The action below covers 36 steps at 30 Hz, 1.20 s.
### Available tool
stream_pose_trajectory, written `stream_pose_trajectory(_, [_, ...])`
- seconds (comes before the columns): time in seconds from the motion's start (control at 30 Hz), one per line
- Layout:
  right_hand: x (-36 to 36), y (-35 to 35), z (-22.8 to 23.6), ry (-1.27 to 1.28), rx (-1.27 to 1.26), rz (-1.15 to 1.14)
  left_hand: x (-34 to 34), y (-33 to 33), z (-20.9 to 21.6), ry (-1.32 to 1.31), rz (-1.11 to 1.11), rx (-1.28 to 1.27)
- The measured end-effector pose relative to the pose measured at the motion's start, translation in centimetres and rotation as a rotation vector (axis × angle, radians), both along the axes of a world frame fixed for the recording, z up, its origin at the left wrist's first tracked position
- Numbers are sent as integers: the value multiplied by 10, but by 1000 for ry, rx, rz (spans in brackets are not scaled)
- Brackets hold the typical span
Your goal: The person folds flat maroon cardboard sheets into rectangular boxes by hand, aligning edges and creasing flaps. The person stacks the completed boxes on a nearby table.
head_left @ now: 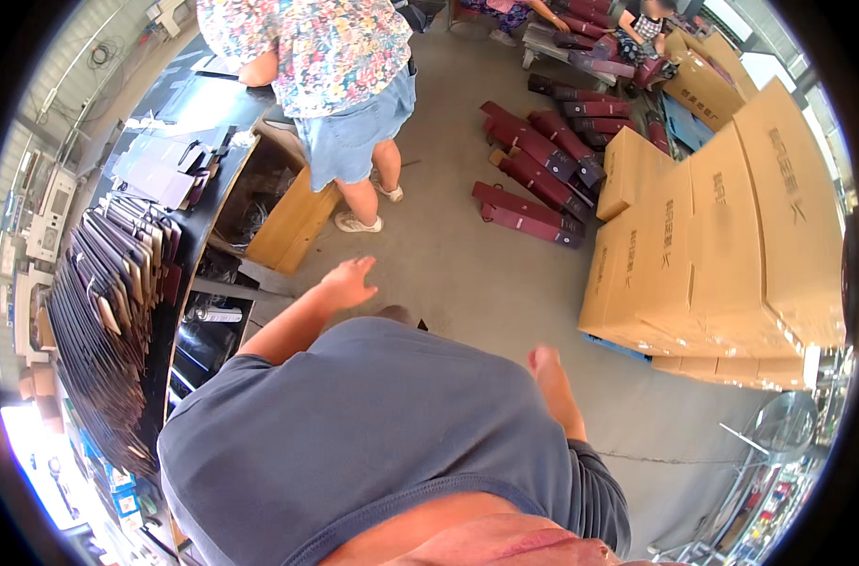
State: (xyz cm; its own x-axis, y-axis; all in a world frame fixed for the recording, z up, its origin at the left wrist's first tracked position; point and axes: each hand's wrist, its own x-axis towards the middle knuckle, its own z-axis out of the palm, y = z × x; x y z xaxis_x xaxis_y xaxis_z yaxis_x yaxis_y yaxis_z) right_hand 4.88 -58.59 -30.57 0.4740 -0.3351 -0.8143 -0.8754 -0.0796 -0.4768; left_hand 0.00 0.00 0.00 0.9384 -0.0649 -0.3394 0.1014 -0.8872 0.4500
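Observation:
My left hand (351, 283) reaches out ahead of my body, fingers stretched and apart, with nothing in it. It is nearest to a wooden box (295, 226) under the black worktable (203, 111). My right hand (545, 361) hangs at my right side, touching nothing that I can see; its fingers are foreshortened and blurred. On the table's near part lies a long row of flat dark folded bags or sleeves (104, 330). Dark flat pieces (161, 174) lie beyond them.
A person in a floral top (307, 57) stands at the table ahead. Maroon long boxes (533, 174) lie on the floor, with people seated behind. Large cardboard cartons (703, 236) are stacked at the right. A fan (786, 424) stands behind them.

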Motion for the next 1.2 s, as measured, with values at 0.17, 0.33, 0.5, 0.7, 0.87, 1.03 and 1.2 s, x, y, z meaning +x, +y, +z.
stream_pose_trajectory(0.17, [168,139,73,-22,124,49,135,32,1,53,106,52])
stream_pose_trajectory(0.33, [298,160,109,-220,47,835,293,27,-16,72,-55,143])
stream_pose_trajectory(0.5, [442,176,116,-52,-10,823,441,17,12,-62,-73,-140])
stream_pose_trajectory(0.7, [652,238,145,-71,-24,783,540,22,71,-28,119,-408])
stream_pose_trajectory(0.87, [827,293,142,-73,-55,1023,644,62,47,-82,410,-718])
stream_pose_trajectory(1.03, [1030,347,161,-22,-97,1292,798,89,31,-253,718,-674])
stream_pose_trajectory(1.2, [1163,477,216,-328,288,1090,932,178,65,-704,884,-320])
